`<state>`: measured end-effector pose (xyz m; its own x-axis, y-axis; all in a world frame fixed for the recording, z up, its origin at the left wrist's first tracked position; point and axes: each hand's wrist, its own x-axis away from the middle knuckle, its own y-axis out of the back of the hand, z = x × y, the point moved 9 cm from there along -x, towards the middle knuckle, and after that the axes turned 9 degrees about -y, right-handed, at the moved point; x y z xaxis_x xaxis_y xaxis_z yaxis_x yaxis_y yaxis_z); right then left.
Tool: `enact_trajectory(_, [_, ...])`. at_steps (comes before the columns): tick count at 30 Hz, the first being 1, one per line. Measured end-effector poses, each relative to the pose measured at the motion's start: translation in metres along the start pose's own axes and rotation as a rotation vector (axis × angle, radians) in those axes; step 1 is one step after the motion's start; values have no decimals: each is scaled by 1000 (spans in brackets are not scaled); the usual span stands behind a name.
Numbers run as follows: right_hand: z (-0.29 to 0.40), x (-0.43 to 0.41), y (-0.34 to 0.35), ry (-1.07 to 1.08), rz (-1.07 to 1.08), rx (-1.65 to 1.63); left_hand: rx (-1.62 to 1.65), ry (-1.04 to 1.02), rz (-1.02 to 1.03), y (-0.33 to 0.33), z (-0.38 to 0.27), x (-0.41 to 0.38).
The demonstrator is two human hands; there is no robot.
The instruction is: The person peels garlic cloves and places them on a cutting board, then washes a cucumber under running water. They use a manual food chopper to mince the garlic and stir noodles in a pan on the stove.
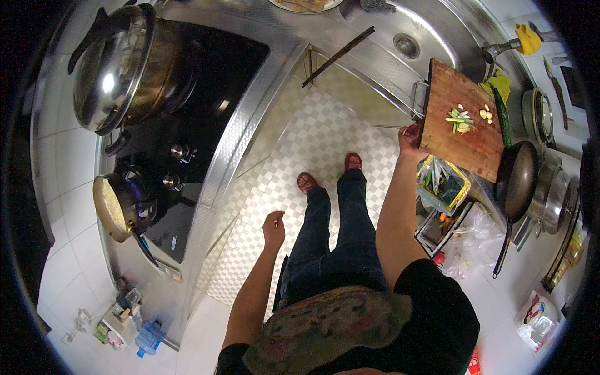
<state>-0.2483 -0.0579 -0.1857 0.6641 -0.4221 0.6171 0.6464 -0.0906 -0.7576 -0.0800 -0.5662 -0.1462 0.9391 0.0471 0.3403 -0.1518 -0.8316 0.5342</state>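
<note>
My right hand (411,140) is at the near left edge of a wooden cutting board (461,157). Its fingers are partly hidden, so whether they grip the board cannot be made out. Cut scallion pieces (457,121) and peeled garlic cloves (486,114) lie on the board. A dark green cucumber (502,117) rests along the board's far side. My left hand (274,229) hangs over the tiled floor, fingers loosely bent and nothing visible in it. Long dark chopsticks (338,57) jut out past the steel counter edge.
On the left, a saucepan (112,208) with pale yellow contents sits over a blue flame; a large lidded pot (122,70) stands farther back. A frying pan (518,180) and steel pot (548,199) are at right. Below the board is a lined bin (443,185). The sink (436,33) is beyond.
</note>
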Motion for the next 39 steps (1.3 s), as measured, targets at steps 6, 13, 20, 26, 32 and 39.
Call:
enact_trajectory(6, [-31, 17, 85, -353, -118, 134, 164, -133, -36, -15, -70, -84])
enact_trajectory(13, [-156, 191, 141, -1133, -187, 340, 41, -216, 26, -117, -142, -140])
enact_trajectory(20, [-277, 182, 205, -1526, 54, 850, -423, -303, -201, -71, -137, -164])
enact_trajectory(26, [-264, -90, 289, -1012, -208, 1046, -432, -320, -196, -41, -138, -174])
enact_trajectory(32, [-235, -278, 211, -474, -611, 1311, -352, -260, -120, -47, -128, -171])
enact_trajectory(39, [-266, -382, 205, -341, -537, 963, -287, -55, -13, -50, -107, -168])
